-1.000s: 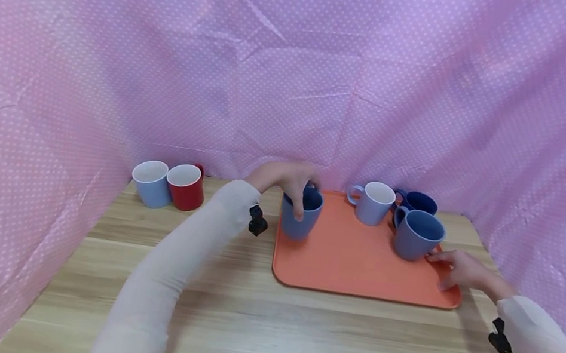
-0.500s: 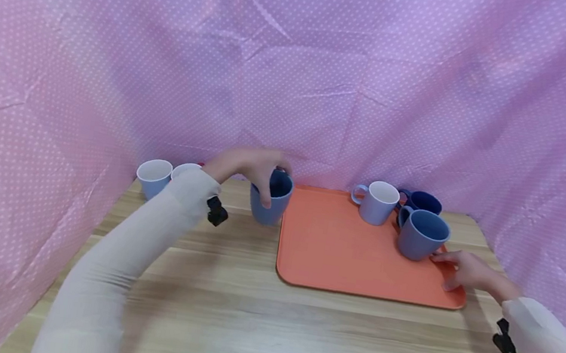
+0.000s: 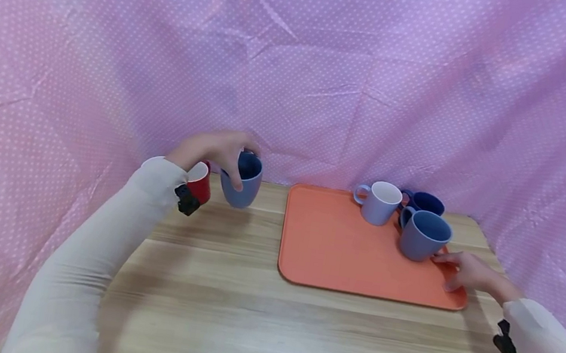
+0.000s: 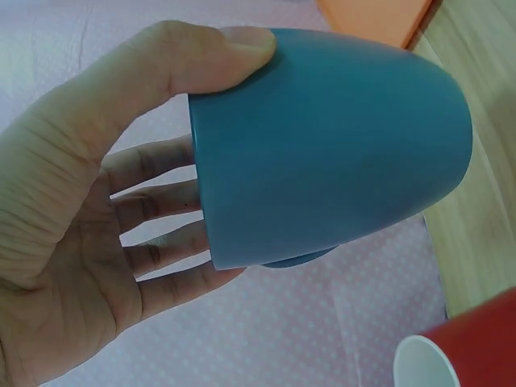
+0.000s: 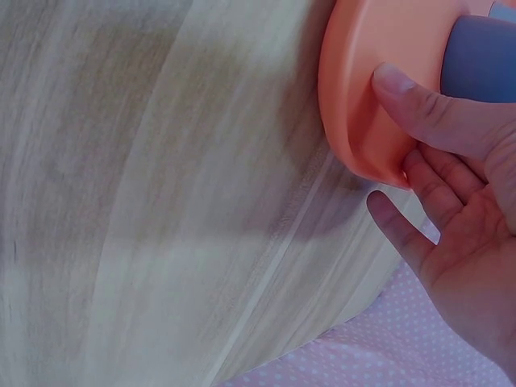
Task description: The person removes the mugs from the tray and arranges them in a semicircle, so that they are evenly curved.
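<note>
My left hand [image 3: 221, 148] holds a blue-grey mug [image 3: 240, 190] from above by its rim, left of the orange tray [image 3: 341, 263]. In the left wrist view, the thumb lies along the mug's outside and the other fingers reach past the rim on the far side. At the tray's right edge, my right hand [image 3: 470, 271] grips the rim: its thumb presses on the upper face, and fingers meet the edge from outside, as the right wrist view shows. Another blue-grey mug [image 3: 421, 243] stands on the tray close to that hand.
A pale lilac mug [image 3: 381, 206] stands at the tray's back, beside a dark blue mug [image 3: 428, 203]. Left of the held mug is a red mug [image 3: 200, 185]; my left sleeve mostly hides a light blue one. A pink dotted cloth [image 3: 319, 73] hangs behind the table.
My left hand has carried the blue-grey mug leftward off the tray to above the bare wood near the red mug. The right hand keeps its place at the tray edge.
</note>
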Available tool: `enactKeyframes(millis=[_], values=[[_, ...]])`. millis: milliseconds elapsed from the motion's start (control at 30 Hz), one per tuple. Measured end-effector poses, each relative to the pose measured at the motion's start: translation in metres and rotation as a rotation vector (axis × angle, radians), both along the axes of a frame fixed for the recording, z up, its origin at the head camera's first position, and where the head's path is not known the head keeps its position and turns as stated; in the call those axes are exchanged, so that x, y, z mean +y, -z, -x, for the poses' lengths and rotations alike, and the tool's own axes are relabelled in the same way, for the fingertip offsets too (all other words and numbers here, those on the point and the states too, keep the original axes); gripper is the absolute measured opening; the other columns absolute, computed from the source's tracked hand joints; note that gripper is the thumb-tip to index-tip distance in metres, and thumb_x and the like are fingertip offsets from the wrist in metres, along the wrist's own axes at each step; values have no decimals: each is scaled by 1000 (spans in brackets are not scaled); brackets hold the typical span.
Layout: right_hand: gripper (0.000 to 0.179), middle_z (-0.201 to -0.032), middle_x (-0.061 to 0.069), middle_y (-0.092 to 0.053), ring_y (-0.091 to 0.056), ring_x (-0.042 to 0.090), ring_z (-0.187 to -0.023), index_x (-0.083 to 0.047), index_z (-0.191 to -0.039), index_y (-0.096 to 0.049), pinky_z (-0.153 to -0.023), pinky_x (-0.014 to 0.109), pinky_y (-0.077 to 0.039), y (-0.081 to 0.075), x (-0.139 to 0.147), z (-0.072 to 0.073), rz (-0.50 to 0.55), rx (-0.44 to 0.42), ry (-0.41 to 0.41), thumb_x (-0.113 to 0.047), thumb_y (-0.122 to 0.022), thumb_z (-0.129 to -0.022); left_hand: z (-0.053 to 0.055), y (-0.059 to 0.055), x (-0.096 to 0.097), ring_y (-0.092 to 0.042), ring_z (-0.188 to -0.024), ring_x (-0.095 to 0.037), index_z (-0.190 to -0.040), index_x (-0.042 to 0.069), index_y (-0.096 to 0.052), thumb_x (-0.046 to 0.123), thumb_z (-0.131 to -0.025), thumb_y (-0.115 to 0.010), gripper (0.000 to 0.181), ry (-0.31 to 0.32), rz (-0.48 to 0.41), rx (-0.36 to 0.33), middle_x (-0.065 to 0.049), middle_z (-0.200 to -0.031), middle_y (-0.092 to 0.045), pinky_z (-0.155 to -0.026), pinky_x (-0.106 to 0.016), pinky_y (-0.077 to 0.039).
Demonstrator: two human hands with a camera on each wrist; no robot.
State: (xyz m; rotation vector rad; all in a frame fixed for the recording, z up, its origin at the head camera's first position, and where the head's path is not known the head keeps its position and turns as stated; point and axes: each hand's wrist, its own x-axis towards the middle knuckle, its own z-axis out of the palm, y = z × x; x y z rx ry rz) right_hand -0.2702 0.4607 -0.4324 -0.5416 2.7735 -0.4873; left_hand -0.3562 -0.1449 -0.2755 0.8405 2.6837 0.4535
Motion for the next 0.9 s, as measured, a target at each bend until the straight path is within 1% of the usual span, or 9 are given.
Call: enactKeyframes(millis=[100, 233, 333, 400, 567, 633, 700, 800, 900], values=[[64, -123, 36, -65, -60, 52, -114, 8, -121, -69, -90, 52, -54, 1, 0, 1, 2, 4, -3, -10, -89, -63, 1, 3, -7, -61, -116, -32, -134, 7, -62, 20, -67, -94, 75, -36, -24, 1, -14, -132, -62, -97, -50, -56], [65, -124, 36, -65, -60, 52, -116, 8, -121, -69, -90, 49, -54, 2, 1, 1, 0, 5, -2, -10, -90, -63, 1, 5, -14, -61, -117, -34, -139, 7, -59, 19, -68, -93, 79, -74, -54, -20, -16, -133, -63, -96, -51, -57], [64, -124, 36, -64, -59, 52, -116, 8, -121, -69, -92, 54, -53, 3, 2, 1, 1, 2, -1, -10, -90, -63, 4, 6, -19, -62, -117, -36, -140, 5, -59, 17, -69, -91, 78, -81, -79, -39, -18, -132, -64, -95, -50, -58], [64, -123, 36, -64, -60, 52, -116, 8, -121, -69, -91, 53, -54, 2, 3, 1, 3, 2, 0, -10, -89, -63, 5, 7, -22, -62, -117, -38, -139, 3, -59, 16, -69, -91, 77, -78, -89, -43, -20, -131, -65, -95, -51, -57], [64, -124, 39, -63, -58, 54, -116, 9, -122, -68, -94, 63, -51, 0, 3, 1, 13, -5, 13, -8, -89, -65, 8, 10, -27, -64, -115, -36, -136, 3, -62, 16, -70, -90, 73, -71, -50, 1, -18, -129, -66, -96, -49, -57], [64, -124, 39, -63, -58, 55, -116, 9, -122, -68, -94, 63, -51, 1, 3, 1, 13, -6, 15, -8, -90, -64, 7, 12, -28, -64, -115, -35, -136, 3, -62, 16, -69, -90, 73, -69, -31, 17, -17, -130, -66, -97, -50, -56], [64, -123, 37, -64, -59, 53, -115, 8, -121, -69, -93, 60, -52, 1, 3, 0, 7, 5, 12, -9, -90, -64, 7, 14, -29, -63, -116, -34, -135, 3, -62, 16, -69, -91, 73, -68, -18, 26, -17, -132, -65, -98, -50, -55], [63, -122, 34, -67, -62, 50, -113, 7, -120, -70, -89, 48, -55, 2, 3, -1, 0, 18, 1, -9, -90, -62, 8, 19, -30, -61, -119, -34, -136, 2, -61, 14, -68, -91, 76, -66, -13, 26, -18, -136, -63, -102, -52, -53], [63, -120, 33, -68, -63, 47, -112, 7, -120, -70, -85, 38, -55, 3, 3, -1, 2, 21, -3, -8, -89, -62, 11, 24, -33, -58, -123, -35, -138, 1, -59, 12, -67, -92, 78, -65, -17, 16, -20, -140, -60, -106, -53, -50]])
